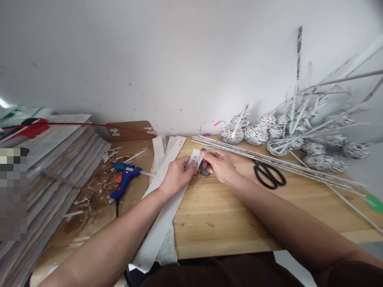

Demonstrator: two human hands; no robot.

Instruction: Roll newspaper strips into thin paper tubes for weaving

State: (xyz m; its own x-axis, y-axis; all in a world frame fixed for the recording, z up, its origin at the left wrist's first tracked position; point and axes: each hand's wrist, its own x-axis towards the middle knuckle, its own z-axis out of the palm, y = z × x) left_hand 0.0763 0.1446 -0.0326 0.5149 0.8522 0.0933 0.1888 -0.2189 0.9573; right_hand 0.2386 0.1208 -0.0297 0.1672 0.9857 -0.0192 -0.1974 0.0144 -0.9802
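Note:
My left hand (pixel 178 175) grips a small white paper strip (pixel 195 157) with dark print on it, thumb on top. At the strip's upper right corner, the thumb and fingers of my right hand (pixel 220 162) are pinched together on its edge. Partly hidden behind the right fingers is a dark grey rounded object (pixel 205 172), whose kind I cannot make out. Long white paper strips (pixel 158 235) lie beneath my left hand and forearm, fanned out from the wall side to the table's front edge.
Left of the strips lies a blue glue gun (pixel 122 184) among paper scraps. A tall stack of newspaper (pixel 60 171) stands at far left. Black-handled scissors (pixel 269 175) and thin rolled paper sticks (pixel 254 153) lie at right. Woven paper pieces (pixel 257 129) sit against the wall.

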